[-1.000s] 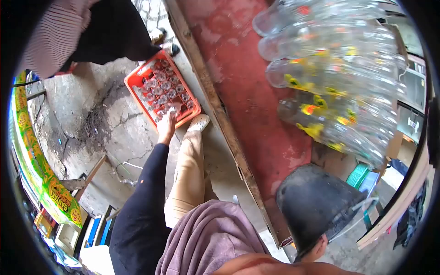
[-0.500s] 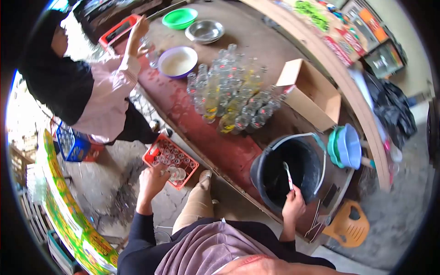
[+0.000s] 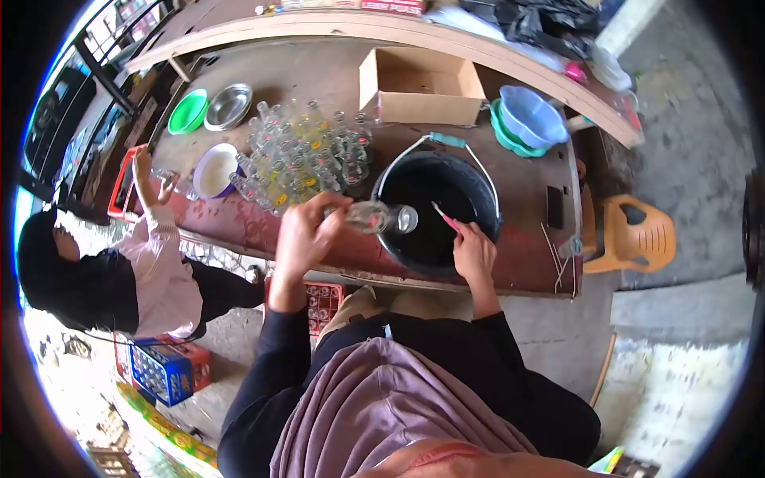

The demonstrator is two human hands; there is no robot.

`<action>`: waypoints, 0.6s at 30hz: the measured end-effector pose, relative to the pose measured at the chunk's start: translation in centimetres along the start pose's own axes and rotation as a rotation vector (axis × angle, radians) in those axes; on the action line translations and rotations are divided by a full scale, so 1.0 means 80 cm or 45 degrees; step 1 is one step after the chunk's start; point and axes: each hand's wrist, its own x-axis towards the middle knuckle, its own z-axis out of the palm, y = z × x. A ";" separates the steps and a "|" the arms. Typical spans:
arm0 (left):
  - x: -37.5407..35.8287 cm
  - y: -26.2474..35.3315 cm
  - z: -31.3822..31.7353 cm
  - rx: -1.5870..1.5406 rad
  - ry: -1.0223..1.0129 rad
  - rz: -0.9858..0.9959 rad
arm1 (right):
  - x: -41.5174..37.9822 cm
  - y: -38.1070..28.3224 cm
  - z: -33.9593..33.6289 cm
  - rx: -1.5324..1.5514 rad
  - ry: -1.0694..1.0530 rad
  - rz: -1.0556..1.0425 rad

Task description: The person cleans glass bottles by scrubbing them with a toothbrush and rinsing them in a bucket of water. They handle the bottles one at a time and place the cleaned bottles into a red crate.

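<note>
I am now bringing the bottle (image 3: 381, 217), lifted from the floor crate (image 3: 322, 303), sideways in my left hand (image 3: 307, 235), fingers wrapped around it, to the bucket (image 3: 437, 209) rim at nine o'clock, while my right hand (image 3: 474, 251) is pinching a pink stick (image 3: 446, 217) inside, so rinsing looks about to begin.

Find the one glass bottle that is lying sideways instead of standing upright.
The bottle in the left hand, held sideways over the black bucket; the others stand clustered on the table.

Bottle cluster (image 3: 299, 155) crowding bucket's (image 3: 478, 187) left
</note>
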 end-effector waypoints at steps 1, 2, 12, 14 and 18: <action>0.013 -0.003 0.020 0.092 -0.038 0.027 | 0.000 0.001 0.000 -0.009 -0.005 -0.035; 0.024 0.012 0.042 0.018 -0.025 0.022 | -0.003 0.002 0.001 -0.016 -0.012 -0.075; 0.037 -0.033 0.189 0.474 -0.184 -0.109 | 0.005 0.013 0.011 -0.029 -0.116 -0.076; 0.032 -0.035 0.202 0.486 -0.189 -0.104 | 0.017 0.021 0.023 -0.109 -0.174 -0.043; 0.031 -0.047 0.226 0.440 -0.181 -0.082 | 0.036 0.028 0.012 -0.033 -0.492 -0.203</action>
